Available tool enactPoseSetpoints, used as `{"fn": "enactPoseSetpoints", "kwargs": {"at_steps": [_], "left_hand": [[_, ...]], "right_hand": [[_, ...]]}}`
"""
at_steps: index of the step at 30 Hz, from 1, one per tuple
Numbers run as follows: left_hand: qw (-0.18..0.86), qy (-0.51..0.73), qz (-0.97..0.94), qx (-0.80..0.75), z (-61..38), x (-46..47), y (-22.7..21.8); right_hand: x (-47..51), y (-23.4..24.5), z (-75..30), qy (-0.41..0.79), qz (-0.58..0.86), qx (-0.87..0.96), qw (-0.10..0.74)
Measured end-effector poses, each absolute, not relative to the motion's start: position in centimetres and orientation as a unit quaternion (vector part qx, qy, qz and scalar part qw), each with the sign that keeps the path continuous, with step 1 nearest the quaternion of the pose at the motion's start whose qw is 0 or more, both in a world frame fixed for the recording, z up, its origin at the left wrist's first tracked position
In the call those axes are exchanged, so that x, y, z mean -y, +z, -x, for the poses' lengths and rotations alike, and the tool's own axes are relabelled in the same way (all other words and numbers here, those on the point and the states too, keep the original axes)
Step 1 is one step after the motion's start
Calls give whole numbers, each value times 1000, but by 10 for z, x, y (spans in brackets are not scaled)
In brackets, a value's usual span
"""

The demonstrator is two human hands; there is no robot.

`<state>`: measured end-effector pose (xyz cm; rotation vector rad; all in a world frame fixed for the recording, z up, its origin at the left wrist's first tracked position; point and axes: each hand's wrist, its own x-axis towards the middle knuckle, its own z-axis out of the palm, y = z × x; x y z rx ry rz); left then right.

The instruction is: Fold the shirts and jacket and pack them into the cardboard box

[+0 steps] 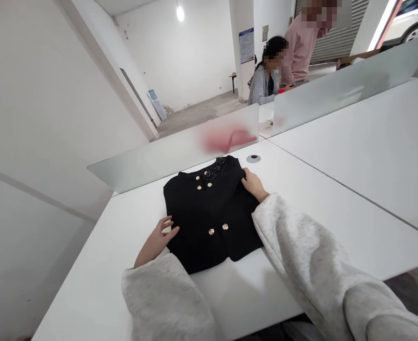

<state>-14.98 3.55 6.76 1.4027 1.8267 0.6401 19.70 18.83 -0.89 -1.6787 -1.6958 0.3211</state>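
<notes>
A black garment (pixel 209 208), like a vest or top with gold-coloured buttons, lies flat on the white table (pixel 105 246). Dark rosette trim (pixel 216 168) runs along the right side of its neckline. My right hand (pixel 254 184) is at the garment's upper right edge, fingers curled on the fabric; the fingertips are partly hidden there. By the lower left side edge, my left hand (pixel 159 238) rests with its fingers spread, the tips at the cloth. No sleeves of the garment show on top.
A frosted divider (pixel 152 170) borders the table's far edge, with something red blurred behind it. A round cable grommet (pixel 253 159) sits right of the garment. Beyond are two people, one seated in grey (pixel 260 87) and one standing in pink (pixel 297 47).
</notes>
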Motion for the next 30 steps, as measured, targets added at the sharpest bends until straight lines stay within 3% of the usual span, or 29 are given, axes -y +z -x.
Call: {"fn": "enactPoseSetpoints", "kwargs": {"at_steps": [4, 18, 30], "left_hand": [[343, 106, -577, -734, 161, -22, 69], [318, 66, -569, -756, 174, -19, 53], [309, 46, -538, -783, 159, -14, 50]], "right_hand": [[-188, -8, -198, 122, 650, 658, 361], [-184, -8, -197, 64, 687, 651, 317], [-198, -20, -212, 122, 675, 643, 341]]}}
